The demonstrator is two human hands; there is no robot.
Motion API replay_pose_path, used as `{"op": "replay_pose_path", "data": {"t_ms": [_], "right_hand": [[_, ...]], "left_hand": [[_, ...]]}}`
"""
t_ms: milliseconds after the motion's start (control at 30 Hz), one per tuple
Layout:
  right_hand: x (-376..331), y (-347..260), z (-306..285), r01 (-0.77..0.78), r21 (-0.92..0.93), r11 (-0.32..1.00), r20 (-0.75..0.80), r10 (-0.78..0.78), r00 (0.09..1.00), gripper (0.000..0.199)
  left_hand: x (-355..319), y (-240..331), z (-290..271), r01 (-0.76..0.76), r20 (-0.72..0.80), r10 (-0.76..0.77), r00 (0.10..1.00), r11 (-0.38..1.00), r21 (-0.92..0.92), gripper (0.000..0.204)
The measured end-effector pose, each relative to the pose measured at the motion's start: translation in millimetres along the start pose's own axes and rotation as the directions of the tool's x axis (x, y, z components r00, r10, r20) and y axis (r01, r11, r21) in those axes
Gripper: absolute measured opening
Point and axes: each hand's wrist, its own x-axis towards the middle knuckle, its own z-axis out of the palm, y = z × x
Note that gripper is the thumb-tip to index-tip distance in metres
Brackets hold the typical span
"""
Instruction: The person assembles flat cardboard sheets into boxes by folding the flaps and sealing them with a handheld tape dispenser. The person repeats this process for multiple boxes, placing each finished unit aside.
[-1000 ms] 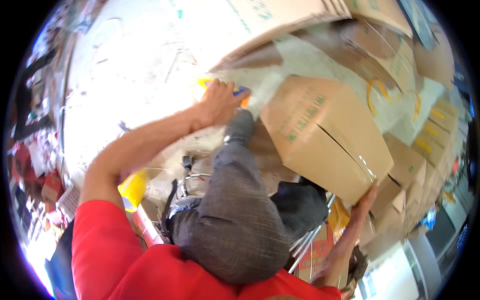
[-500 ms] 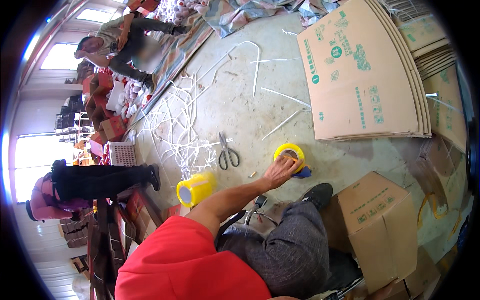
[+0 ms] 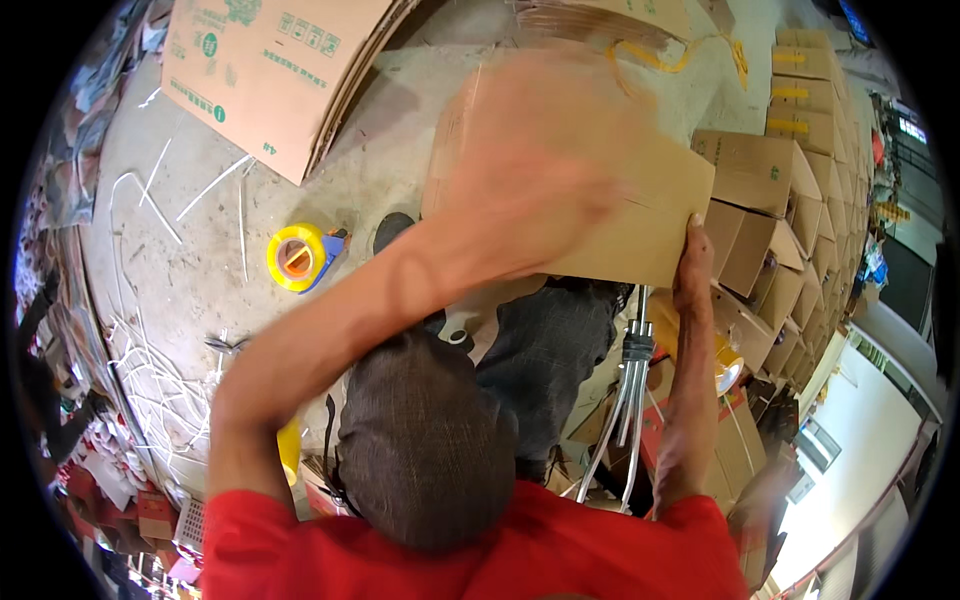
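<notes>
A closed brown cardboard box [image 3: 640, 235] sits in front of me, above my knees. My left hand [image 3: 555, 135] is smeared by motion over the box's top, so its fingers cannot be made out. At the box's right corner my right hand [image 3: 694, 265] grips the edge, thumb on the top face. On the floor to the left lies a yellow tape roll in a dispenser [image 3: 300, 258] with a blue part, and neither hand touches it. Scissors [image 3: 226, 345], partly hidden behind my left arm, lie farther left.
Flat printed cartons [image 3: 270, 75] are stacked at the far left. White strapping [image 3: 165, 395] lies tangled on the left floor. Open boxes [image 3: 760, 240] and piled cartons [image 3: 805, 95] line the right. Metal legs [image 3: 625, 420] stand by my right arm, near another tape roll [image 3: 728, 368].
My view has swung to the right. My left hand has let go of the tape dispenser, which stays on the floor, and is now over the box. My right hand has come into clear view.
</notes>
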Motion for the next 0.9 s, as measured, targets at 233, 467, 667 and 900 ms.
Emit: {"op": "replay_pose_path", "data": {"t_ms": [233,467,667,900], "right_hand": [[5.5,1.0,14.7,0.126,0.015,0.992,0.028,-0.126,0.992,0.055],[6.2,13.9,0.8,-0.028,0.033,0.999,0.038,0.027,0.999,0.062],[18.5,6.7,-10.6,-0.03,-0.011,1.0,0.04,0.03,0.999,0.06],[17.1,2.2,-12.6,-0.023,0.012,1.0,0.014,0.023,1.0,0.061]], "left_hand": [[35.5,35.8,156.1,-0.367,0.483,0.189,0.855,0.879,0.304,0.063],[8.8,-43.9,55.6,-0.11,0.371,-0.065,0.926,0.896,0.43,0.07],[4.4,-85.3,32.6,0.151,0.219,-0.141,0.965,0.988,-0.031,0.061],[-34.0,-134.5,96.5,0.522,0.226,-0.531,0.817,0.513,-0.682,0.069]]}}
